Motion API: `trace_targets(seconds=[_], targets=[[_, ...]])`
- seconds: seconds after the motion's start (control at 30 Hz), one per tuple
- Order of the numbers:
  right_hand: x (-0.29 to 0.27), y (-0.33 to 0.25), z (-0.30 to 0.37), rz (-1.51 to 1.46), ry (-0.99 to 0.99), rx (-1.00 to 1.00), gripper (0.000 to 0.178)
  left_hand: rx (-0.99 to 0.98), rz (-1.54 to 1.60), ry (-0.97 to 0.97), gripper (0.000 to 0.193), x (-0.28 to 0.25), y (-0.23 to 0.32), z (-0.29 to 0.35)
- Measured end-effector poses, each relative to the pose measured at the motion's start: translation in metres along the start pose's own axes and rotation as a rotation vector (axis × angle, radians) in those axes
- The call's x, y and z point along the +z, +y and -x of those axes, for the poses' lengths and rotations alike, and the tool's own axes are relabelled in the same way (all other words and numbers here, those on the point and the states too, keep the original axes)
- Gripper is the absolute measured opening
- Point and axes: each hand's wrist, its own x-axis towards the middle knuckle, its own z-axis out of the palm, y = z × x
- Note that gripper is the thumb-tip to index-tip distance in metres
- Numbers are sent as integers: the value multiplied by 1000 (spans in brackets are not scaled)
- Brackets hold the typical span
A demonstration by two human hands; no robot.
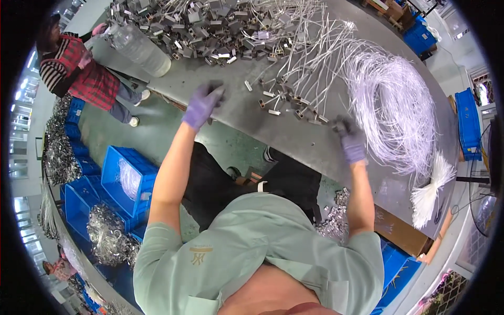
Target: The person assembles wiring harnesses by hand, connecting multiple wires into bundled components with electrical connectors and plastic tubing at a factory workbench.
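My left hand, in a purple glove with dark fingertips, is raised over the near edge of the grey table. Its fingers are curled in, and whatever they may hold is hidden. Gloved the same way, my right hand hovers low at the table with its fingers bent but apart, close beside the ends of some cables. Several cables with small metal connectors lie spread between the two hands. A large coil of clear, whitish cables rests to the right of my right hand.
A heap of grey metal connector parts covers the table's far side. A big clear plastic bottle lies at the far left, near another person. Blue crates stand on the floor at left. A white cable bundle sits at the right edge.
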Motion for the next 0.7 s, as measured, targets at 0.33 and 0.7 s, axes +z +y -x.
trace_targets(seconds=[0.33, 0.7], targets=[[50, -15, 39, 189, -38, -34, 29, 56, 118, 344, 38, 52, 23, -169], [56, -36, 27, -319, -115, 399, 27, 413, 28, 246, 29, 18, -19, -72]])
